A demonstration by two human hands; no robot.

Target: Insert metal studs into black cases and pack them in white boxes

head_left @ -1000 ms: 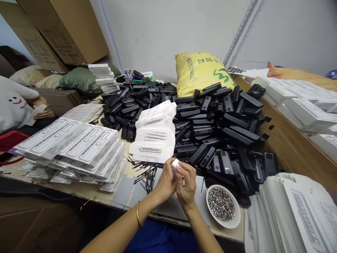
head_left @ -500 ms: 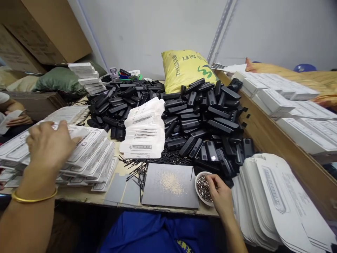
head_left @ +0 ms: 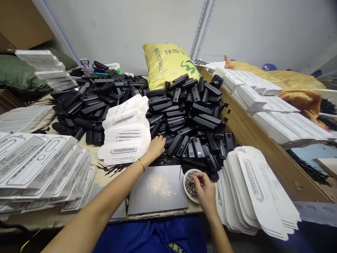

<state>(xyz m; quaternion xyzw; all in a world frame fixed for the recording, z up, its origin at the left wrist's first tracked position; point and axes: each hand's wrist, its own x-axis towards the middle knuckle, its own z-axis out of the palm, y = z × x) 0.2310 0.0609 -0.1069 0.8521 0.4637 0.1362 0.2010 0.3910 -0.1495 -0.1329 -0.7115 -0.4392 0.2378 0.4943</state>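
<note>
My left hand [head_left: 157, 146] reaches over the front of a heap of black plastic pieces [head_left: 176, 123], its fingers stretched out and touching the heap by some thin black rods [head_left: 165, 160]. Nothing shows in its grip. At the white bowl [head_left: 186, 191] of small shiny metal parts [head_left: 190, 183], my right hand [head_left: 205, 189] has thumb and fingers pinched together; what lies between them is hidden. Between my arms, pale crumbs [head_left: 159, 186] are scattered on a flat grey board [head_left: 137, 202].
Flat white printed cartons [head_left: 126, 137] lie fanned left of my left hand; another stack [head_left: 244, 189] stands at right. Folded white boxes [head_left: 39, 165] fill the left. A wooden ledge [head_left: 252, 140] with white boxes [head_left: 276, 126] runs along the right. Behind the heap sits a yellow sack [head_left: 168, 65].
My left hand has left the white boxes and swung right to the black heap. My right hand stays at the bowl. The view has turned right, and the co-worker's hands have gone out of sight.
</note>
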